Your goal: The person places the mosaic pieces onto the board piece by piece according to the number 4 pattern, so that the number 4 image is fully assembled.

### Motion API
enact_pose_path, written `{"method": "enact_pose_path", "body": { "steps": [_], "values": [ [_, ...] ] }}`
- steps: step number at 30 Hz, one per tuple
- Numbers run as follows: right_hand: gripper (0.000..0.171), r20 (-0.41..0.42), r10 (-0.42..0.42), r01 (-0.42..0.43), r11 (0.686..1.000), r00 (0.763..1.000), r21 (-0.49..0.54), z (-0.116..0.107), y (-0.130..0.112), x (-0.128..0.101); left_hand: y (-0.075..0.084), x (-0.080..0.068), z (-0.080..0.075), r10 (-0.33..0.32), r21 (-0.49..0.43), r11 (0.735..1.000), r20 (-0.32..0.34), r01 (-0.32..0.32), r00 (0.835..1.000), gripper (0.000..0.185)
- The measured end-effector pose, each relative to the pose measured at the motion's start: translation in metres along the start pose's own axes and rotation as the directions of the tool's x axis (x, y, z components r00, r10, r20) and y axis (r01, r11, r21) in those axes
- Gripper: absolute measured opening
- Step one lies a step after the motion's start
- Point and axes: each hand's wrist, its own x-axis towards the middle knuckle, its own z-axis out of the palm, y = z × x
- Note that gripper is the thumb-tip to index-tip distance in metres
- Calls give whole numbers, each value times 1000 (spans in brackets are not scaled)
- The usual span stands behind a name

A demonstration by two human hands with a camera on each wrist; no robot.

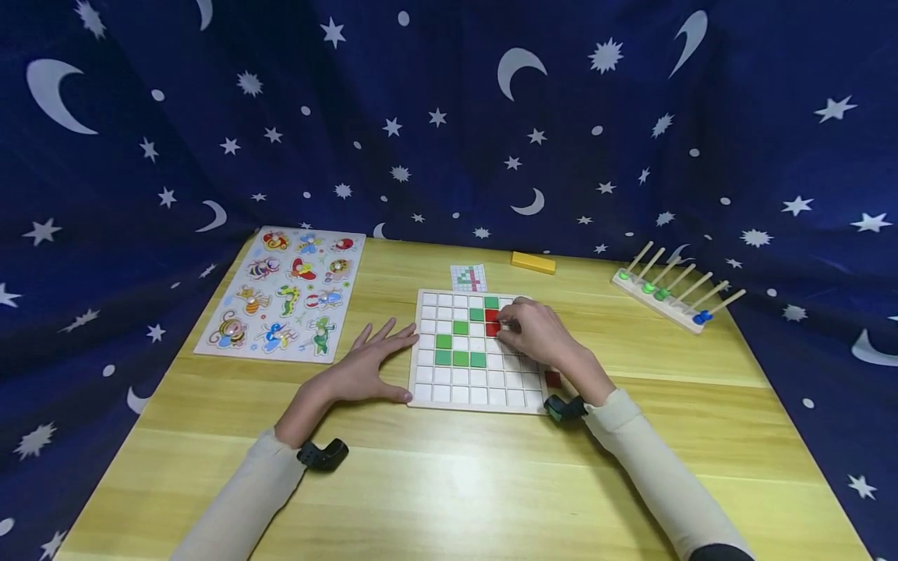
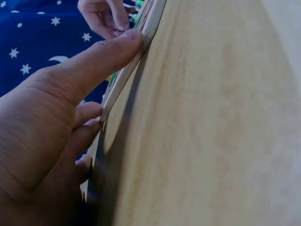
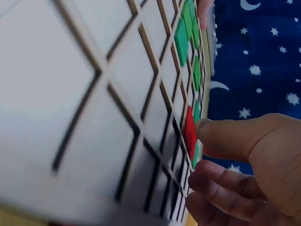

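A white square grid board [image 1: 438, 396] lies mid-table, with several green tiles [image 1: 460, 358] and two red tiles [image 1: 493, 315] set in its cells. My left hand [image 1: 365, 366] is spread along the board's left edge, thumb at the near corner; in the left wrist view the thumb and fingertips touch the wooden rim [image 2: 123, 84]. Over the board's right part, my right hand [image 1: 536, 331] pinches at the nearer red tile [image 1: 493, 329] with thumb and curled fingers. The right wrist view shows the thumb against this red tile [image 3: 189, 132]; its far side is hidden.
Behind the board lie a small pattern card [image 1: 468, 278] and a yellow block [image 1: 533, 262]. An insect puzzle board [image 1: 281, 296] is at the left, a peg rack with beads [image 1: 659, 300] at the right. Something dark red [image 1: 553, 379] shows beside my right wrist.
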Motion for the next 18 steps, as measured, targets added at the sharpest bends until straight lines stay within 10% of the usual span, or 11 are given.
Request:
{"method": "enact_pose_path", "body": {
  "steps": [18],
  "values": [
    [30,21,172,-170,983,985,-75,-28,40,-34,-2,1,1,-6,5,1000,1,6,1000,103]
  ]
}}
